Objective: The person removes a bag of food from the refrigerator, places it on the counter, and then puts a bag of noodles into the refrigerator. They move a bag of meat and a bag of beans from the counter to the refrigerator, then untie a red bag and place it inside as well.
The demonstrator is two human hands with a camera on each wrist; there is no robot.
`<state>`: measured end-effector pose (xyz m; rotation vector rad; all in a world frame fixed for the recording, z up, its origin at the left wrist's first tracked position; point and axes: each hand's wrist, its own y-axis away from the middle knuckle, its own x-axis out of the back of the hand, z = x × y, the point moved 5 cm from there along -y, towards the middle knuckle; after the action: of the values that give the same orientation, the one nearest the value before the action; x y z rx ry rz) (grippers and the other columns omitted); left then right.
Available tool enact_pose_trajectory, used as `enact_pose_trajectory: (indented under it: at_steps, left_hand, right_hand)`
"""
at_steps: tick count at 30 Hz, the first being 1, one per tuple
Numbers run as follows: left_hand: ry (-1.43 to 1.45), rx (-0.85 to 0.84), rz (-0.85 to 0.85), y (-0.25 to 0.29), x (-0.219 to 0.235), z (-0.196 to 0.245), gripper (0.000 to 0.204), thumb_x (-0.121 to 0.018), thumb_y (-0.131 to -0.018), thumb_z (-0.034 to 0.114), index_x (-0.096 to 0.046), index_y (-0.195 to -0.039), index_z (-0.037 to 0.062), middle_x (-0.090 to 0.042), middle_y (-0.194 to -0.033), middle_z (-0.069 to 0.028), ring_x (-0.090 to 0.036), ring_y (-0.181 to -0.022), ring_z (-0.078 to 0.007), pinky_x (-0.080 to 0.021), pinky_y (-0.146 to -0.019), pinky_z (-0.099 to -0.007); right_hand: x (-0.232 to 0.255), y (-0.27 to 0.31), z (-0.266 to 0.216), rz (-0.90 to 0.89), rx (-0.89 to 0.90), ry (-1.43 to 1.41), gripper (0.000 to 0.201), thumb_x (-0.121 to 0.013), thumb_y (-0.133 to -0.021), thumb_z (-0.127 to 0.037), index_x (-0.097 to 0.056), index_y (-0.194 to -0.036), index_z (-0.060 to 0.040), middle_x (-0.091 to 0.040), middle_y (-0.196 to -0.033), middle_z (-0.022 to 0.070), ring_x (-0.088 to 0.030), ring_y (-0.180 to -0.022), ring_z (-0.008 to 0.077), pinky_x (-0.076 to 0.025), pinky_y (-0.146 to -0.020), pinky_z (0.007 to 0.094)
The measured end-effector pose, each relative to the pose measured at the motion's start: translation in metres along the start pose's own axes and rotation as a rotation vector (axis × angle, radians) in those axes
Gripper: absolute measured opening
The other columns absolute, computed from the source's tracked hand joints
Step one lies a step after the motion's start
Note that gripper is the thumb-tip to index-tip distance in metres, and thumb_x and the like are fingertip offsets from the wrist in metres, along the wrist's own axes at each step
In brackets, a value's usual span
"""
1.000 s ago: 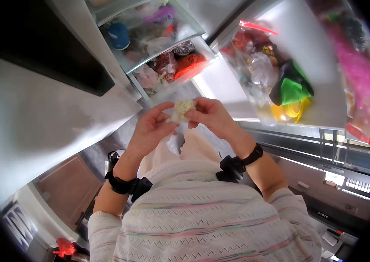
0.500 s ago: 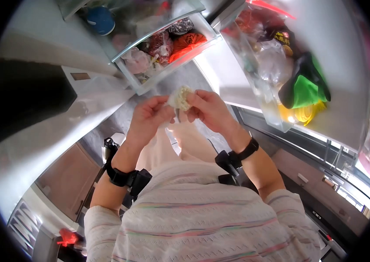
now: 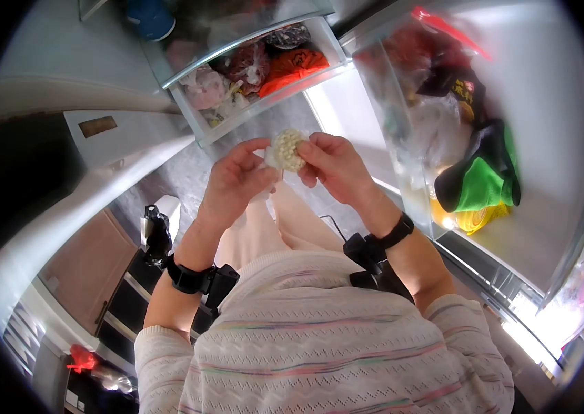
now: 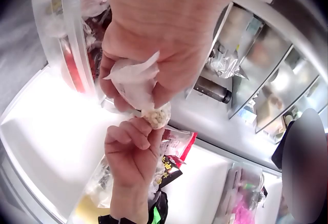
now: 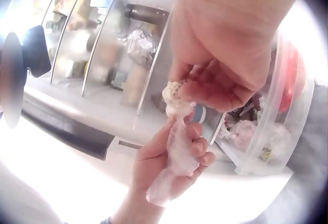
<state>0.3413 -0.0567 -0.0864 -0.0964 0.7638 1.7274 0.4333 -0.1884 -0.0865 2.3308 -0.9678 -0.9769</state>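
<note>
Both hands hold a small bag of pale, bumpy kernels (image 3: pixel 288 150), raised in front of the body. My left hand (image 3: pixel 235 181) pinches the loose white plastic tail (image 4: pixel 134 83), which hangs over its fingers in the left wrist view. With thumb and fingertips, my right hand (image 3: pixel 333 165) pinches the rounded, kernel-filled end (image 5: pixel 177 97). The kernels press against the thin wrapping as a tight ball. Exactly what the kernels are, I cannot tell.
An open drawer (image 3: pixel 264 103) beyond the hands holds bagged food, including an orange bag (image 3: pixel 295 71). At the right, the open fridge door's clear bin (image 3: pixel 402 124) carries several packets and a green-and-black bag (image 3: pixel 481 185). Shelves with packages show in the wrist views.
The kernel ball has turned its bumpy face more toward the head camera, and both hands have risen slightly in view. The head view has shifted; both hands keep their hold.
</note>
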Motion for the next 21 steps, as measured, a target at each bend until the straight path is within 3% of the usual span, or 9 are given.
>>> enact_pose_trajectory:
  at_steps: [7,11,13,19,21]
  left_hand:
    - [0.076,-0.067,0.016,-0.004,0.005,0.005,0.033,-0.059,-0.082,0.002,-0.052,-0.113,-0.0024,-0.061,-0.091,-0.0039,-0.056,-0.079,-0.0082,-0.045,-0.070,-0.0217]
    - [0.001,-0.045,0.045,-0.008,0.020,-0.005,0.027,-0.058,-0.083,0.005,-0.055,-0.108,-0.0031,-0.061,-0.082,-0.0046,-0.057,-0.070,-0.0107,-0.047,-0.064,-0.0239]
    - [-0.003,-0.012,0.068,-0.012,0.030,-0.015,0.025,-0.058,-0.083,0.005,-0.056,-0.107,-0.0031,-0.061,-0.080,-0.0039,-0.056,-0.068,-0.0099,-0.046,-0.063,-0.0235]
    - [-0.298,0.021,0.302,-0.038,0.093,-0.036,0.022,-0.057,-0.083,0.008,-0.058,-0.102,-0.0024,-0.060,-0.076,-0.0027,-0.053,-0.064,-0.0058,-0.045,-0.061,-0.0216]
    - [-0.830,-0.076,0.467,-0.052,0.120,-0.030,0.025,-0.058,-0.081,0.014,-0.059,-0.102,0.0009,-0.062,-0.077,-0.0060,-0.058,-0.064,-0.0116,-0.046,-0.061,-0.0243]
  right_hand:
    - [-0.007,-0.003,-0.006,-0.059,0.020,0.069,0.025,-0.058,-0.086,-0.026,-0.058,-0.089,-0.0009,-0.061,-0.075,0.0068,-0.056,-0.058,0.0107,-0.046,-0.055,0.0215]
    - [-0.007,-0.004,-0.002,-0.084,-0.005,0.118,0.027,-0.054,-0.088,-0.024,-0.057,-0.098,0.0009,-0.062,-0.082,0.0075,-0.058,-0.062,0.0111,-0.046,-0.058,0.0218]
    - [-0.003,-0.001,0.001,-0.066,-0.048,0.280,0.027,-0.051,-0.090,-0.020,-0.054,-0.106,0.0012,-0.062,-0.086,0.0072,-0.059,-0.066,0.0109,-0.046,-0.059,0.0219]
    - [0.034,0.029,0.015,0.016,-0.134,0.377,0.027,-0.050,-0.089,-0.015,-0.052,-0.111,0.0007,-0.062,-0.087,0.0064,-0.059,-0.068,0.0106,-0.045,-0.059,0.0212]
    - [0.046,0.039,0.022,0.025,-0.143,0.378,0.028,-0.051,-0.088,-0.014,-0.052,-0.112,0.0006,-0.062,-0.087,0.0067,-0.060,-0.068,0.0107,-0.045,-0.059,0.0211]
